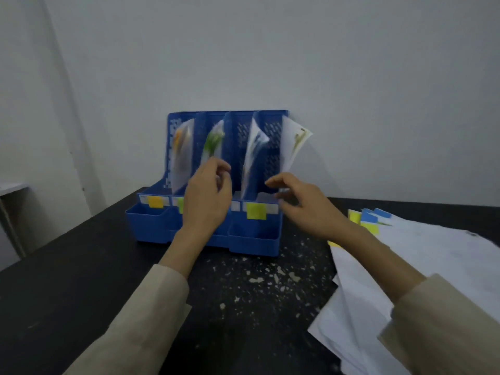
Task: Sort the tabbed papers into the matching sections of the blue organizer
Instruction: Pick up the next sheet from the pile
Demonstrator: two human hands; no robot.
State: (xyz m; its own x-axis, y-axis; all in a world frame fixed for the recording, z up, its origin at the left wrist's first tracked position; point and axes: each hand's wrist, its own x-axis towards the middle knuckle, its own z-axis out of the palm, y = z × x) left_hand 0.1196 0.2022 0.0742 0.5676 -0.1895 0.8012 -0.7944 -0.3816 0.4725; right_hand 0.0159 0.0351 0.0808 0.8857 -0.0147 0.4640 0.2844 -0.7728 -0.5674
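Beige-sleeved, our left hand [207,197] hangs loosely curled with nothing in its grip before the blue organizer [254,239]; whether our right hand [303,204] pinches the sheet [293,143] in the rightmost section we cannot tell. Papers stand in all four sections above orange, green and yellow labels. Unsorted tabbed papers [405,266] lie well right on the black desk [81,280].

The blue organizer [251,239] stands upright on the table, its four sections marked in front by colored labels: orange [155,202] at the left, yellow [256,211] at the right. Curled sheets [254,155] lean in the sections. A loose pile of tabbed papers [422,266] lies to its right, blue and yellow tabs [369,217] pointing toward the organizer.
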